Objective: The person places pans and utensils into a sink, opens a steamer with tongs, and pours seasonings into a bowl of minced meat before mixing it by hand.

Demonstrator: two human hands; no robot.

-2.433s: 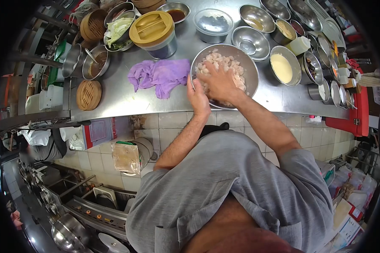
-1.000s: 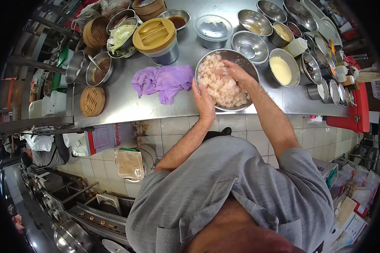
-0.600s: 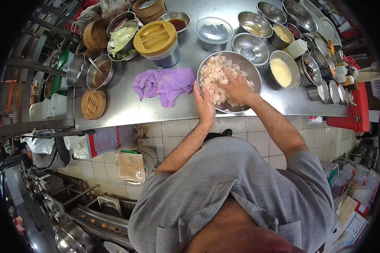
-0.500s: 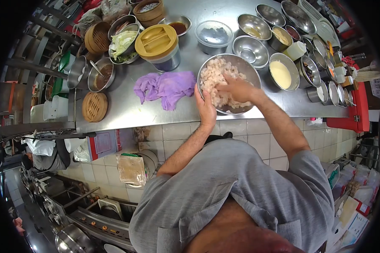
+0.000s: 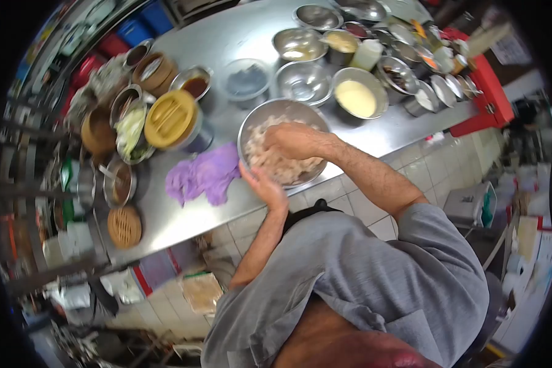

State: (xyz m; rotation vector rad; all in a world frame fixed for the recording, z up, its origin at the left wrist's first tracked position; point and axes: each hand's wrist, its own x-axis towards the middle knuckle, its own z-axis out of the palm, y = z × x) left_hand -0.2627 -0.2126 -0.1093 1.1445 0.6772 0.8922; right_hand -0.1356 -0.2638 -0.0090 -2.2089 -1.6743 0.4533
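Note:
A steel mixing bowl [image 5: 316,118] near the front edge of the table holds pale pink pieces [image 5: 297,168] that look like peeled shrimp. My left hand [image 5: 265,186] grips the bowl's near left side, thumb by the rim. Inside the bowl, my right hand [image 5: 294,140] is curled into the shrimp, its fingertips hidden among the pieces. A crumpled purple cloth [image 5: 205,173] lies just left of the bowl. Behind the bowl are an empty steel bowl [image 5: 303,84] and a clear lidded tub [image 5: 246,83].
Left of the cloth stand a yellow-lidded container [image 5: 172,119], a bowl of leafy vegetable [image 5: 130,132], a bowl of brown sauce [image 5: 118,184] and a bamboo lid [image 5: 124,227]. To the right are a bowl of pale yellow mixture [image 5: 357,98], a squeeze bottle [image 5: 367,55] and several tins.
The view has tilted and shifted, so the table slants now. My right hand has gone from spread fingers to a curled grip in the shrimp. My left hand still holds the bowl.

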